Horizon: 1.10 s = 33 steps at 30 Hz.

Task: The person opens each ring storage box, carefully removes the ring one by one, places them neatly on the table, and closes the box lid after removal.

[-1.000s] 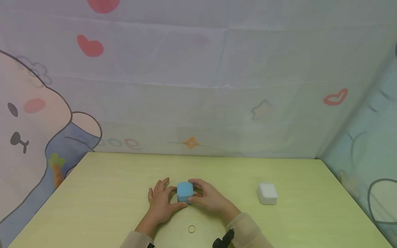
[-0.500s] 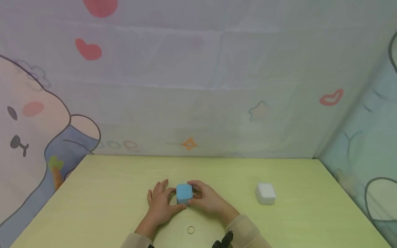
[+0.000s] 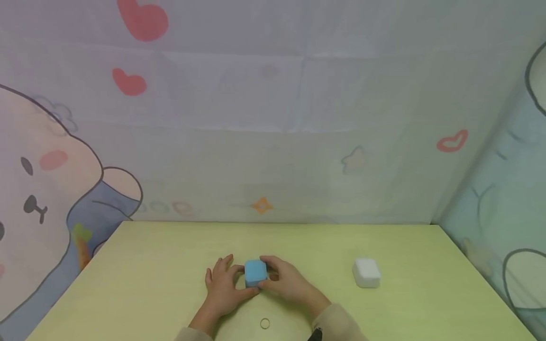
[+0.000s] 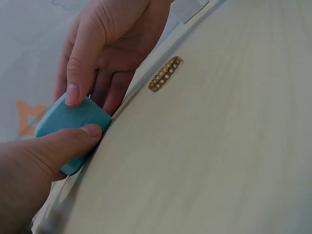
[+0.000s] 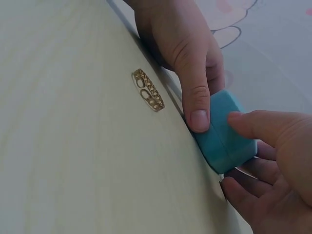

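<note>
A small blue ring box (image 3: 255, 271) with rounded corners sits on the table between both hands. My left hand (image 3: 223, 290) pinches its left side between thumb and forefinger, the other fingers spread away. From the right, my right hand (image 3: 289, 282) grips it with the thumb at the front and fingers behind. A seam runs around the blue box (image 5: 226, 144) in the right wrist view, and its lid looks closed. Nearer the person lies a gold ring (image 3: 265, 328). The left wrist view shows the ring (image 4: 165, 74) as an openwork band, standing apart from both hands.
A white rounded box (image 3: 367, 273) stands on the pale yellow-green table (image 3: 170, 265), well to the right of the hands. Behind the table hangs a printed cloth backdrop (image 3: 239, 94), which continues along the right side.
The head view has tilted slightly, so the scene sits lower in it. Both hands stay on the blue ring box; its front seam, visible a second ago, hardly shows in the head view now.
</note>
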Available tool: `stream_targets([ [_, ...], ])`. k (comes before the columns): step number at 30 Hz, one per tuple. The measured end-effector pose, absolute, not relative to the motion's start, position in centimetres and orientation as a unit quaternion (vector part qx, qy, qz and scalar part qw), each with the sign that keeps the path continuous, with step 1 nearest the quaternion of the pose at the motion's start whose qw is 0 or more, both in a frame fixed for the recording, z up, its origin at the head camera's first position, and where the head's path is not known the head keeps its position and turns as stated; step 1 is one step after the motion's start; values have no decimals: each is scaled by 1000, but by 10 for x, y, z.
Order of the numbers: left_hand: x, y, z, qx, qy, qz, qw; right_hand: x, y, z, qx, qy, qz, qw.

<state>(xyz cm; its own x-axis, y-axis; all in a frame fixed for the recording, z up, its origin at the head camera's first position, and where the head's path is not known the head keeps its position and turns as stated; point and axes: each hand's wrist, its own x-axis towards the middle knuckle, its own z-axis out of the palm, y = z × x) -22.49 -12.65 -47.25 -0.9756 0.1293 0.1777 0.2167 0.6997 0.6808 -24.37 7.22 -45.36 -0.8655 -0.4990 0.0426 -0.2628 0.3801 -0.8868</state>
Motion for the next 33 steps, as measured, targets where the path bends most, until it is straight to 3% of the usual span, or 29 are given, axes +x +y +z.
stream_targets([
  [33, -221, -127, -463, -90, -908, -406, 42, -237, 110, -445, -231, 856, -459, 63],
])
